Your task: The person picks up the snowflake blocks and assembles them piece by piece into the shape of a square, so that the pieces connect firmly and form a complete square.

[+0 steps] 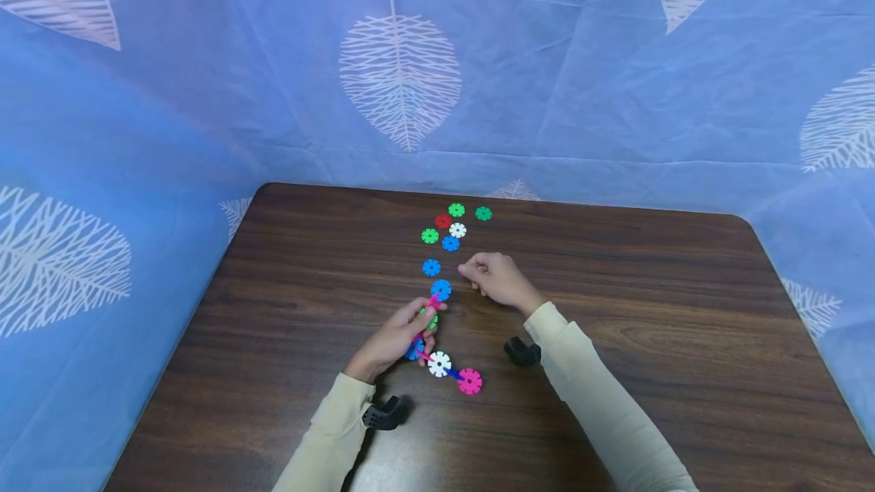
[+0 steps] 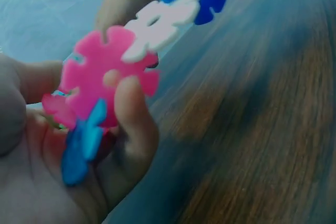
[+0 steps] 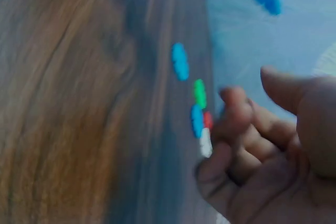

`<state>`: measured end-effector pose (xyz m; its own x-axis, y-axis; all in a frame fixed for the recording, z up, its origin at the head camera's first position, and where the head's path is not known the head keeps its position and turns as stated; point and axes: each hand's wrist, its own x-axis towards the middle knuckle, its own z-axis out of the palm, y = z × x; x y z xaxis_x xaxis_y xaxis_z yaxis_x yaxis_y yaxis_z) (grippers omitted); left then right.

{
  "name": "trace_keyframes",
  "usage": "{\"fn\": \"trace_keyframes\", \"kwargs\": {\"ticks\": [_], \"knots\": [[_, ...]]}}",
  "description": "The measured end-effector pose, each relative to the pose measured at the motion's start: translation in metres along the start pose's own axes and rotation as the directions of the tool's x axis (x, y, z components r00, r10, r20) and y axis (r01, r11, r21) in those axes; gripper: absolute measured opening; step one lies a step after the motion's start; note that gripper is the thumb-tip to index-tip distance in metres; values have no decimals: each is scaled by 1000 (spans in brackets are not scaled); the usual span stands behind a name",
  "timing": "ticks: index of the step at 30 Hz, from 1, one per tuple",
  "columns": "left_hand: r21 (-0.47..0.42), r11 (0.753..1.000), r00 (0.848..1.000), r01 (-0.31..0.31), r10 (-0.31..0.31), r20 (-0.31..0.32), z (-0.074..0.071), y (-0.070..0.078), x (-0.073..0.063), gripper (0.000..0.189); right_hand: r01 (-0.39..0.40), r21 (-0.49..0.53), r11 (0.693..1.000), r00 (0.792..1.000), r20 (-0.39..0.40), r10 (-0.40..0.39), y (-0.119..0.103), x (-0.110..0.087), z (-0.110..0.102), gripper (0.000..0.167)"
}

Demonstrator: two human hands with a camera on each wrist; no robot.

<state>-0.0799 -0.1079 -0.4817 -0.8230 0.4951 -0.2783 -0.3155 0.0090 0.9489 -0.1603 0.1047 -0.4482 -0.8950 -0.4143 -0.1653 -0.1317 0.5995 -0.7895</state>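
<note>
My left hand (image 1: 395, 339) grips a chain of interlocking notched plastic discs, thumb over a green disc (image 1: 429, 318). A blue disc (image 1: 440, 290) tops the chain; below the hand run a white disc (image 1: 440, 364) and, at the end, a pink disc (image 1: 469, 381). In the left wrist view, fingers press around a pink disc (image 2: 97, 74) joined to a white disc (image 2: 163, 24) and a blue one (image 2: 84, 145). Over the table, to the right of the chain, my right hand (image 1: 502, 279) holds nothing, its fingers loosely bent and thumb apart from them.
Ahead of the hands lie loose discs: a blue one (image 1: 431, 268) nearest, then another blue (image 1: 450, 244), a white (image 1: 457, 230), a red (image 1: 443, 222) and several green ones (image 1: 483, 213). A blue leaf-patterned cloth (image 1: 513, 82) hangs behind the brown table (image 1: 656, 325).
</note>
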Motion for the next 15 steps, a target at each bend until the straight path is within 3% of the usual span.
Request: {"fn": "trace_keyframes", "kwargs": {"ticks": [3,6,11,15], "knots": [[-17,1000,998,-3,2,-61,-3,0,-1,48,-6,-51,999,996,-85,2,6,9,3,23],[-62,998,989,2,-11,-146,-4,1,-2,49,-3,-67,998,993,-122,-5,7,19,6,19],[-116,993,974,1,-28,-226,-5,5,-4,50,24,-90,996,994,-107,-34,1,33,14,21],[-141,990,959,-29,-12,-284,-4,8,-4,46,70,-167,983,994,-77,-84,-3,42,24,26]]}}
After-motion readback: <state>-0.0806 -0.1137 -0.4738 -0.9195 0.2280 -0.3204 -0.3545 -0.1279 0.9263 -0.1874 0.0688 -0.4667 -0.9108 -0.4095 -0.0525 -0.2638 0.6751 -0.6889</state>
